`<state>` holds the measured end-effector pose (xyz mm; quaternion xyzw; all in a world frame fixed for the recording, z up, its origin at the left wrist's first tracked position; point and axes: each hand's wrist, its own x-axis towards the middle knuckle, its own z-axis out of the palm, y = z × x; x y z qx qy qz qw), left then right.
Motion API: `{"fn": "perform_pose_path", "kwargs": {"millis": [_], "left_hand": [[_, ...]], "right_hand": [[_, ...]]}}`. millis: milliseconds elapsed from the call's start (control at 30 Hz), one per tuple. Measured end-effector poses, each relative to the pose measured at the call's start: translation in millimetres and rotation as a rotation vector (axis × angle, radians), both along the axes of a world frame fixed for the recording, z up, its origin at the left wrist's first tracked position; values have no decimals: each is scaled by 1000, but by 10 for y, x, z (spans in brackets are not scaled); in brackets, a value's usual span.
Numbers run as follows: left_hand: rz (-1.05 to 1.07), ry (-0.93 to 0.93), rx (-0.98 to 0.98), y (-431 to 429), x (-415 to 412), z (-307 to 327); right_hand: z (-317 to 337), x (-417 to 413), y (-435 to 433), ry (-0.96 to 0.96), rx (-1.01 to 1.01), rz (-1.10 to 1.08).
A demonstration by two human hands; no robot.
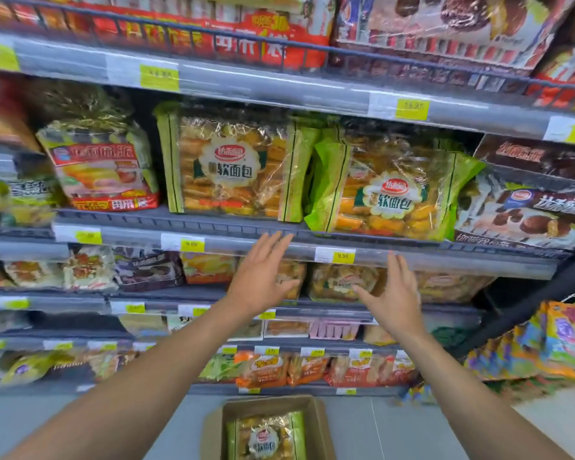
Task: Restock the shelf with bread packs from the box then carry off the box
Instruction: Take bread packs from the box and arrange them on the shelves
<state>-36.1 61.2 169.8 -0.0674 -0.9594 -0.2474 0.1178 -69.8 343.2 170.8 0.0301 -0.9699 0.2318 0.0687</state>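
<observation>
Bread packs sit in two places: two green-edged ones stand on the middle shelf (233, 224), the left pack (233, 164) upright and square, the right pack (392, 190) leaning and slumped forward against the shelf lip, and at least one more pack (266, 438) lies flat in the open cardboard box (319, 426) on the floor, near the person's feet.

Both hands are raised in front of the shelf edge, empty. The left hand (259, 280) is spread wide with fingers fanned, its tips close to the price rail; the right hand (395, 297) is also open, palm turned inward, just below the leaning pack. Neither touches anything.

These packs look light and soft (crinkly clear film over rows of small rolls), so squeezing the middle would likely crush the bread and the glossy film could slip. My guess is that the safest hold is with two flat palms on the green side seams, or one hand beneath and one steadying the top. The leaning pack probably wants straightening first. The box seems light enough to lift by its side walls once emptied.
</observation>
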Motion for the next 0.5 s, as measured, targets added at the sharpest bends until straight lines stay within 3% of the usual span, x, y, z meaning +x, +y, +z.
{"fn": "perform_pose_path", "kwargs": {"millis": [500], "left_hand": [[185, -260, 80, -284, 634, -1635]], "right_hand": [[-1553, 338, -297, -273, 87, 224]]}}
